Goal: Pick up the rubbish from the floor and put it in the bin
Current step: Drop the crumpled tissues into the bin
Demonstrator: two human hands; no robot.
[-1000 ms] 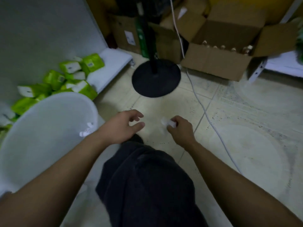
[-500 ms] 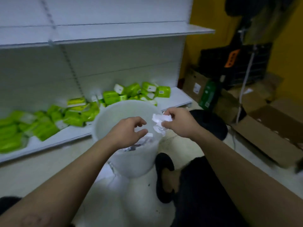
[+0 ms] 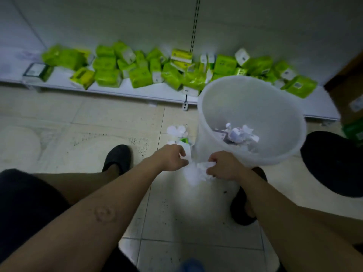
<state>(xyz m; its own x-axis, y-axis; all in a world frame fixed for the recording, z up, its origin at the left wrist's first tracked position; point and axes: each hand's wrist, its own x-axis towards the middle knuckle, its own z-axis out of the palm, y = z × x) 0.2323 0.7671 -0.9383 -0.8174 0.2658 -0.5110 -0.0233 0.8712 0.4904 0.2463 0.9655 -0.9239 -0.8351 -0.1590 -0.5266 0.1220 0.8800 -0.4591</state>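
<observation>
Both hands sit close together, low beside the white bin [image 3: 216, 103]. The right hand [image 3: 224, 165] grips a crumpled tissue [image 3: 203, 166] just outside its near wall, and the left hand [image 3: 170, 160] curls against a white scrap [image 3: 187, 154], its hold unclear. Paper rubbish [image 3: 238, 132] lies inside the bin, with more litter [image 3: 176, 131] on the floor beside it.

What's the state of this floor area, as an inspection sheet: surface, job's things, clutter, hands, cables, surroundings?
Surface: tiled floor, pale with dark specks.
Job's things: white bin upright, crumpled paper inside; loose rubbish on the floor left of it.
Clutter: green packs jumbled on the low shelf.
Hands: right hand grips a paper wad by the bin's near wall; left hand curled beside it, hold unclear.
Cables: nothing seen.
Surroundings: black round base right of the bin.
</observation>
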